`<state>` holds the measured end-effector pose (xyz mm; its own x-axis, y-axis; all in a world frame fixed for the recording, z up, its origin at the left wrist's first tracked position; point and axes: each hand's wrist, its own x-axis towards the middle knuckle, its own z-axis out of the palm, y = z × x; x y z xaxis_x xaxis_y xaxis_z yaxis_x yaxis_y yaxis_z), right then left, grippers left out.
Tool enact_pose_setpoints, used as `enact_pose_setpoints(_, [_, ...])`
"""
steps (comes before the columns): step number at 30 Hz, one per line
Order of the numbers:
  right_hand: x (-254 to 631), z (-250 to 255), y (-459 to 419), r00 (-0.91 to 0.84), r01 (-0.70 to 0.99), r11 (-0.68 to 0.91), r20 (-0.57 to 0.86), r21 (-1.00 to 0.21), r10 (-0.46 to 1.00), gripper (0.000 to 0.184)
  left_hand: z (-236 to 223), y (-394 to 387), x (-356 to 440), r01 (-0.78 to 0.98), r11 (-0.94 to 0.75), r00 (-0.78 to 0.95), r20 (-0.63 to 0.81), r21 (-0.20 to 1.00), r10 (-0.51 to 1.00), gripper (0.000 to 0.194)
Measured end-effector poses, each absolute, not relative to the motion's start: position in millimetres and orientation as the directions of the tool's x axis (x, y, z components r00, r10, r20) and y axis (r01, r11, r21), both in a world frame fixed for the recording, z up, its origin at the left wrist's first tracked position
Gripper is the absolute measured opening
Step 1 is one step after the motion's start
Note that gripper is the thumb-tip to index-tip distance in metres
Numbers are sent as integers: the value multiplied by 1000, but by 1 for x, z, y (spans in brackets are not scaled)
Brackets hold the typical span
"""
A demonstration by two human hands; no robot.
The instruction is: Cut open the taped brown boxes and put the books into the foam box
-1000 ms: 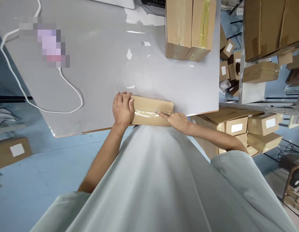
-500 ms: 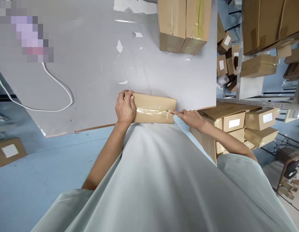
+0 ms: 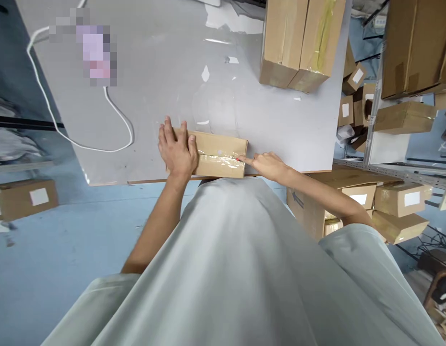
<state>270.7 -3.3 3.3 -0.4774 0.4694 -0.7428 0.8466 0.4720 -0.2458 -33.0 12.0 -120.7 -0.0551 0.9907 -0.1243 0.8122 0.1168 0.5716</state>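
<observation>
A small flat cardboard box lies at the near edge of the grey table, with a strip of clear tape along its top seam. My left hand lies flat on the box's left end, fingers stretched out over it. My right hand is at the box's right end, its forefinger pointed and pressing on the tape, the other fingers curled in.
Two taller taped cartons stand at the table's far right. A white cable loops across the left part. Bits of tape backing lie about. Metal shelves and stacked labelled boxes fill the right. One box sits on the blue floor, left.
My left hand has gone from gripping the box's left end to lying flat on it with fingers extended. My right forefinger has slid slightly leftward along the tape.
</observation>
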Motion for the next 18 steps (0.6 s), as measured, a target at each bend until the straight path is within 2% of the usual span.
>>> enact_pose_setpoints(3, [296, 3, -17, -433, 859, 472, -770, -197, 468, 92, -123, 12, -36, 870, 45, 31, -145, 490, 989, 94])
enact_pose_setpoints(5, [329, 3, -33, -330, 889, 446, -823, -106, 462, 87, -125, 12, -38, 888, 16, 68, -167, 460, 984, 105])
enact_pose_setpoints(7, [362, 3, -50, -158, 912, 410, -907, 18, 391, 81, -127, 13, -38, 875, 47, 34, -158, 481, 987, 102])
enact_pose_setpoints(9, [385, 5, -65, -107, 921, 388, -928, 43, 357, 78, -128, 14, -36, 846, 86, -14, -139, 525, 990, 96])
enact_pose_setpoints(14, [357, 9, -73, -252, 958, 257, -811, -130, 529, 65, -124, 15, -32, 853, 93, -20, -144, 514, 989, 105])
enact_pose_setpoints(16, [330, 9, -64, -305, 951, 229, -762, -209, 572, 63, -120, 15, -34, 874, 47, 27, -145, 484, 989, 111])
enact_pose_setpoints(18, [309, 9, -54, -339, 941, 219, -736, -259, 585, 63, -116, 16, -35, 880, -20, 93, -129, 475, 987, 106])
